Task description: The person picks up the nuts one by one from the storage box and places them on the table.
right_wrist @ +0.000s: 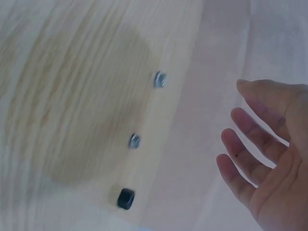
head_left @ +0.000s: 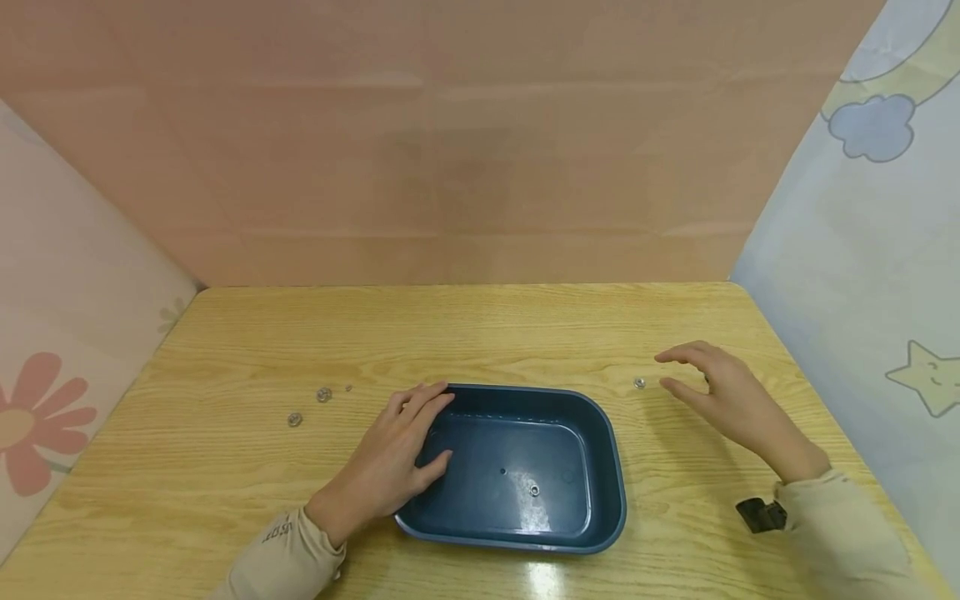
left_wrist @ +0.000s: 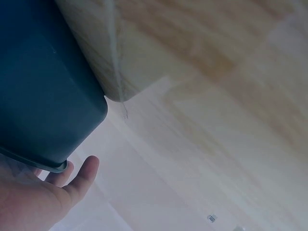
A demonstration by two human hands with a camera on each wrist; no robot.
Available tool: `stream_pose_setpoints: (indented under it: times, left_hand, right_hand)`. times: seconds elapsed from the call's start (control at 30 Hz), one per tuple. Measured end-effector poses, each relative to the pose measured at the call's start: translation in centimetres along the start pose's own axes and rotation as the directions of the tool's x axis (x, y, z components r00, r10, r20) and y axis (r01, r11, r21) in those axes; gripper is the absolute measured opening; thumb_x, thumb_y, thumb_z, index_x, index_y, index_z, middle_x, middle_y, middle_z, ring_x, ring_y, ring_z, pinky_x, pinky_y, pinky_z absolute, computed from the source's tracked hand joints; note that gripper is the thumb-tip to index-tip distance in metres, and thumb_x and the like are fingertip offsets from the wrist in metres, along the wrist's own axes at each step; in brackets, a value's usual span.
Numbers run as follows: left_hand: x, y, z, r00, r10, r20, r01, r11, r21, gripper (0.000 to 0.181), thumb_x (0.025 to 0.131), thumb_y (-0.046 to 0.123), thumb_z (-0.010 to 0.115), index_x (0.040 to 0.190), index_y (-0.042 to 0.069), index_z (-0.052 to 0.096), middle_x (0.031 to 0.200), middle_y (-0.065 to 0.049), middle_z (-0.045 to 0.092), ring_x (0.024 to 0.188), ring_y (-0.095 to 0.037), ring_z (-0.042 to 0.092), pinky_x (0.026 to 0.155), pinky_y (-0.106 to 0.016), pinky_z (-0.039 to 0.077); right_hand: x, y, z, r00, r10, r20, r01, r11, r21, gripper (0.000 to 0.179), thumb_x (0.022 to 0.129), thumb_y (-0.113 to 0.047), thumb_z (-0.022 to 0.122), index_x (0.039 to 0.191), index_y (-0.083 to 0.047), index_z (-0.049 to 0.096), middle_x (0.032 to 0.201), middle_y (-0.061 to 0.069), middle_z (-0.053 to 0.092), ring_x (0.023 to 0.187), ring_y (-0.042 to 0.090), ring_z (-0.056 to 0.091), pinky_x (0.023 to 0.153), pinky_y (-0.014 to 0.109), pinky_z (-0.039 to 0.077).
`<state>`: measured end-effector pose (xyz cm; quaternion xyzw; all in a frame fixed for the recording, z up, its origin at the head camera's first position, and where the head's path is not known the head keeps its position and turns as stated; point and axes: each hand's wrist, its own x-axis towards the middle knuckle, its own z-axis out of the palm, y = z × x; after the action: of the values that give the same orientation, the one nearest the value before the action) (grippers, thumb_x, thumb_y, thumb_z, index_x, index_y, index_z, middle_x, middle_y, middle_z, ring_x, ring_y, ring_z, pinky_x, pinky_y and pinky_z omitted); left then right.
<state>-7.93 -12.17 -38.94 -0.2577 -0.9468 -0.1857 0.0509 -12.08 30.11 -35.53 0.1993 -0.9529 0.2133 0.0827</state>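
My left hand (head_left: 393,454) rests over the left rim of a dark blue plastic tray (head_left: 611,533), its fingers spread and its thumb over the inside. The tray's side wall (left_wrist: 43,82) fills the upper left of the left wrist view. Inside the tray lies a small metal nut (head_left: 534,491). Above the table at the right hovers my right hand (head_left: 723,400), thumb and fingers apart, holding nothing. Just left of its fingertips a metal nut (head_left: 639,382) lies on the table. The right wrist view shows two metal pieces (right_wrist: 160,79) and a black block (right_wrist: 126,198) below the hand.
Left of the tray, two round metal pieces (head_left: 323,394) and a tinier one (head_left: 348,387) lie on the wood-grain table (head_left: 480,333). An orange-brown back wall (head_left: 450,167) and printed side panels (head_left: 885,267) enclose the table.
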Motion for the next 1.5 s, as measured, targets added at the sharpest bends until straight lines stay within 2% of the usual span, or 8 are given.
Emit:
stream_pose_setpoints:
  times: [0.13,0.27,0.37,0.6,0.87,1.1,1.3,1.5]
  left_hand:
    - [0.0,0.0,0.0,1.000,0.003,-0.001,-0.003,1.000,0.001,0.069,0.085,0.031,0.077,0.145,0.014,0.048,0.152,-0.004,0.045,0.133,-0.027,0.044,0.108,-0.046,0.043]
    - [0.0,0.0,0.0,1.000,0.006,-0.002,-0.006,1.000,-0.001,0.069,0.085,0.032,0.077,0.145,0.013,0.048,0.152,-0.004,0.045,0.133,-0.028,0.044,0.108,-0.047,0.043]
    - [0.0,0.0,0.0,1.000,0.010,-0.006,-0.010,1.000,0.000,0.069,0.085,0.031,0.078,0.145,0.012,0.048,0.152,-0.005,0.045,0.132,-0.028,0.045,0.108,-0.047,0.043]
    - [0.0,0.0,0.0,1.000,0.010,-0.018,-0.010,1.000,0.000,0.070,0.084,0.030,0.078,0.145,0.013,0.048,0.151,-0.004,0.045,0.132,-0.027,0.045,0.108,-0.047,0.043]
    - [0.0,0.0,0.1,1.000,0.012,-0.024,-0.012,1.000,0.000,0.070,0.084,0.031,0.079,0.144,0.013,0.049,0.151,-0.004,0.046,0.132,-0.028,0.045,0.108,-0.047,0.043]
    - [0.1,0.1,0.0,1.000,0.001,-0.007,-0.001,1.000,-0.010,0.070,0.084,0.030,0.078,0.145,0.014,0.048,0.152,-0.003,0.045,0.133,-0.028,0.044,0.109,-0.047,0.042]
    - [0.1,0.2,-0.2,1.000,-0.006,0.000,0.006,1.000,-0.012,0.069,0.085,0.030,0.078,0.145,0.014,0.048,0.153,-0.003,0.044,0.133,-0.027,0.044,0.109,-0.047,0.042]
    - [0.0,0.2,-0.2,1.000,-0.016,0.015,0.016,1.000,-0.005,0.070,0.085,0.030,0.077,0.146,0.015,0.046,0.154,-0.002,0.043,0.134,-0.027,0.043,0.110,-0.046,0.041]
  right_hand:
    - [0.2,-1.5,0.1,0.999,-0.029,-0.022,0.030,0.999,0.011,0.034,0.086,-0.008,0.075,0.118,-0.006,0.067,0.118,0.015,0.067,0.109,0.037,0.061,0.080,0.053,0.052]
    - [0.3,-2.8,0.3,0.998,-0.062,-0.029,0.063,0.998,0.012,0.031,0.087,-0.010,0.075,0.117,-0.010,0.068,0.117,0.009,0.069,0.107,0.032,0.064,0.074,0.045,0.054]
    - [0.3,-3.9,0.5,0.994,-0.099,-0.035,0.100,0.995,0.019,0.031,0.087,-0.012,0.075,0.117,-0.013,0.069,0.115,0.005,0.069,0.105,0.029,0.065,0.077,0.045,0.054]
    - [0.3,-6.1,1.4,0.975,-0.217,-0.054,0.218,0.976,0.010,0.034,0.081,-0.007,0.079,0.113,-0.014,0.071,0.112,0.000,0.070,0.103,0.023,0.066,0.081,0.044,0.056]
    - [0.4,-8.4,2.7,0.949,-0.313,-0.021,0.314,0.949,0.037,0.030,0.081,-0.008,0.079,0.109,-0.014,0.072,0.108,-0.004,0.070,0.102,0.016,0.065,0.082,0.038,0.057]
    - [0.6,-9.2,3.4,0.942,-0.336,-0.003,0.335,0.940,0.067,0.028,0.081,-0.011,0.080,0.108,-0.014,0.073,0.107,-0.006,0.071,0.102,0.014,0.065,0.081,0.035,0.057]
    - [0.5,-9.8,4.1,0.947,-0.312,0.073,0.305,0.948,0.089,0.024,0.088,-0.017,0.075,0.111,-0.016,0.072,0.109,-0.009,0.069,0.105,0.013,0.064,0.086,0.036,0.056]
    - [0.5,-10.4,5.0,0.928,-0.357,0.108,0.346,0.932,0.105,0.023,0.087,-0.016,0.076,0.109,-0.014,0.072,0.107,-0.006,0.069,0.100,0.013,0.066,0.084,0.033,0.057]
